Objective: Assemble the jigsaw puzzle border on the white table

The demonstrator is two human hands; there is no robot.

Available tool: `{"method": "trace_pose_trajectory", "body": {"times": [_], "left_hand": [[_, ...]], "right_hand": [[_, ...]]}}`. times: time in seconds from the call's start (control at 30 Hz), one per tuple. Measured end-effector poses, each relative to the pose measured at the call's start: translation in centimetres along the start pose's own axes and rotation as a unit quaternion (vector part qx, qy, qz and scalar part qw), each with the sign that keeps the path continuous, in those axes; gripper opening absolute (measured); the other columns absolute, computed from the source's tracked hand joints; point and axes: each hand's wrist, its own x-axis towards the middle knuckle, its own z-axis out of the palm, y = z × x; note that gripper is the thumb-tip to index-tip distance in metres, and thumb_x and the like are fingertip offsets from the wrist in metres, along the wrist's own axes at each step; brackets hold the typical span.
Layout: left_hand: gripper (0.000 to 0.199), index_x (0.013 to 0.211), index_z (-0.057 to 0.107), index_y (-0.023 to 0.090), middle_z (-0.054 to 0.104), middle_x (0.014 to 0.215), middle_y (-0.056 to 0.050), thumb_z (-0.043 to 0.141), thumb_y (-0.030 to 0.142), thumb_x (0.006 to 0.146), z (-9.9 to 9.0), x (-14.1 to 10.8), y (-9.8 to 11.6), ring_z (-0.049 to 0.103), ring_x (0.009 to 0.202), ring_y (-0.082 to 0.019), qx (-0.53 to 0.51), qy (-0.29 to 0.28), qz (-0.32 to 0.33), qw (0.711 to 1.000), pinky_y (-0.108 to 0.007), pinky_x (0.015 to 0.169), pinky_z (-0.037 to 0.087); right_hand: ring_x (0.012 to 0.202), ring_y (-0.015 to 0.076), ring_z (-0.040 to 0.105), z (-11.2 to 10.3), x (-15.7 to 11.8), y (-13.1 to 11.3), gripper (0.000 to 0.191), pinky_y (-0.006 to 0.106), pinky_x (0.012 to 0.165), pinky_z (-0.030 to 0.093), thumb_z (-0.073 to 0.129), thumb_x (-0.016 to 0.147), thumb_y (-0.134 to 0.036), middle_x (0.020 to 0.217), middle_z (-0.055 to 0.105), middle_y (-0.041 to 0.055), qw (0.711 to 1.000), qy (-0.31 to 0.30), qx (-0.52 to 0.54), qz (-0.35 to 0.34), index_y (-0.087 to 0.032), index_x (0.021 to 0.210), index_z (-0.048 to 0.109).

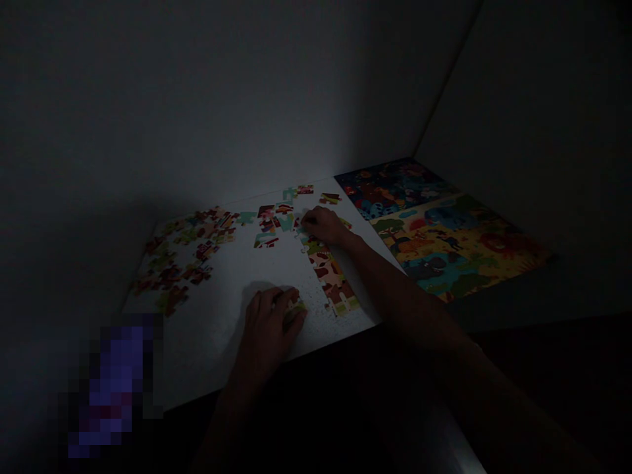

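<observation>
My left hand [271, 315] rests low over the white table [232, 276], its fingers closed around a puzzle piece [296, 304] with green on it. Farther back, my right hand [323, 225] has its fingers pinched together at the top end of a joined puzzle strip [328, 273]. Whatever lies between those fingertips is hidden. The strip shows brown, pink and green animal parts and runs toward the table's front edge. Loose puzzle pieces [269, 220] lie just left of the right hand, and one more piece [330, 198] lies behind it.
A large heap of puzzle pieces [190, 247] covers the table's left side. On the right are a finished-looking yellow animal puzzle [459, 243] and a dark blue one [395, 187] behind it. White walls [276, 99] stand behind. The room is dim; a blurred purple patch [116, 382] is at lower left.
</observation>
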Motion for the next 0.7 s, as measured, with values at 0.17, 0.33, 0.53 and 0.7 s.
{"method": "trace_pose_trajectory", "body": {"times": [0.17, 0.33, 0.53, 0.7], "left_hand": [[0.034, 0.122, 0.063, 0.023, 0.058, 0.115, -0.009, 0.057, 0.036, 0.091, 0.3, 0.0, 1.0, 0.052, 0.111, -0.028, -0.005, -0.012, 0.008, 1.0, -0.049, 0.101, 0.045], [0.034, 0.122, 0.063, 0.022, 0.057, 0.115, -0.01, 0.057, 0.037, 0.091, 0.5, 0.1, 1.1, 0.051, 0.111, -0.029, 0.0, -0.01, 0.016, 1.0, -0.05, 0.099, 0.046], [0.033, 0.121, 0.063, 0.022, 0.057, 0.112, -0.009, 0.054, 0.037, 0.093, 0.3, 0.2, 1.4, 0.052, 0.107, -0.028, 0.001, -0.018, 0.032, 0.999, -0.047, 0.097, 0.047], [0.033, 0.121, 0.062, 0.021, 0.058, 0.111, -0.009, 0.055, 0.035, 0.093, 0.3, 0.4, 2.4, 0.052, 0.105, -0.026, -0.016, -0.031, 0.045, 0.998, -0.045, 0.096, 0.048]], "right_hand": [[0.097, 0.0215, 0.061, -0.1, -0.1, -0.1, 0.03, 0.03, 0.085, 0.042, 0.05, 0.093, -0.032, 0.108, 0.069, 0.0101, 1.0, 0.002, -0.003, 0.004, -0.018, 0.108, 0.072], [0.097, 0.021, 0.061, -0.1, -0.1, -0.1, 0.029, 0.03, 0.085, 0.041, 0.05, 0.093, -0.031, 0.109, 0.069, 0.0093, 1.0, -0.004, -0.005, 0.007, -0.019, 0.109, 0.072], [0.1, 0.0216, 0.06, 0.1, 0.1, 0.2, 0.03, 0.03, 0.086, 0.041, 0.05, 0.092, -0.033, 0.109, 0.068, 0.0087, 1.0, 0.001, -0.006, 0.003, -0.02, 0.108, 0.072], [0.1, 0.0219, 0.061, 0.2, 0.1, 0.2, 0.031, 0.03, 0.085, 0.041, 0.048, 0.093, -0.032, 0.108, 0.068, 0.0088, 1.0, 0.003, -0.009, -0.001, -0.02, 0.108, 0.072]]}}
